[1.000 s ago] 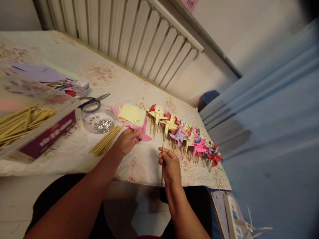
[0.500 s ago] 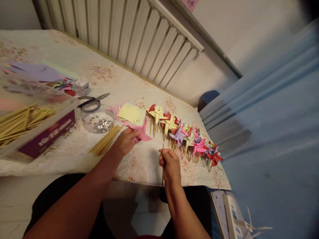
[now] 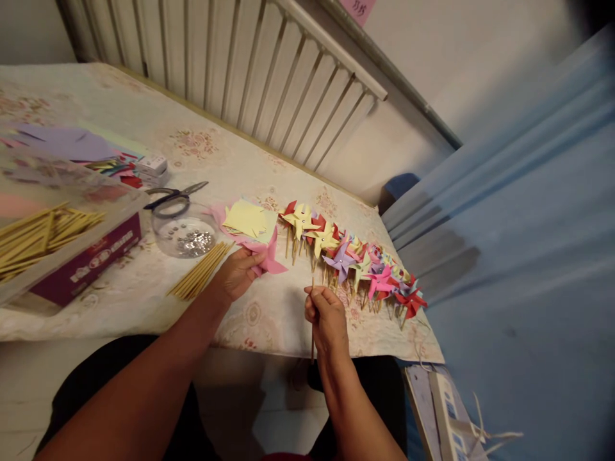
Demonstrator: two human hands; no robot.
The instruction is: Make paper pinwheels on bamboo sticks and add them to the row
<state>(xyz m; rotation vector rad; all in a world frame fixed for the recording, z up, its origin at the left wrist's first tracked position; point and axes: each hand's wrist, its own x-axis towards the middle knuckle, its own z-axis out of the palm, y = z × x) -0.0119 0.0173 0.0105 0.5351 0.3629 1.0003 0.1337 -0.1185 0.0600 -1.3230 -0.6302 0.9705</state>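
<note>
A pink paper pinwheel (image 3: 271, 256) is pinched in my left hand (image 3: 240, 272), just in front of a stack of pale yellow and pink paper pieces (image 3: 247, 218). My right hand (image 3: 327, 314) is closed on a thin wooden stick (image 3: 312, 342), held upright near the table's front edge. Beyond it lie rows of finished pinwheels (image 3: 341, 259) in yellow, red, purple and pink on sticks. Left of my left hand is a bundle of loose sticks (image 3: 199, 272). A round clear dish (image 3: 161, 240) with small shiny metal pieces (image 3: 196, 242) stands behind that bundle.
A clear plastic box (image 3: 134, 202) of sticks stands at the left. Scissors (image 3: 177, 193), a small white box (image 3: 152, 165) and coloured paper (image 3: 67, 141) lie nearby on the flowered tablecloth (image 3: 192, 144). A radiator (image 3: 269, 77) runs behind; a blue curtain (image 3: 519, 256) hangs right.
The whole view has shifted slightly, so things appear a little further left. Both hands keep their grips on the pinwheel and the stick, hardly moving.
</note>
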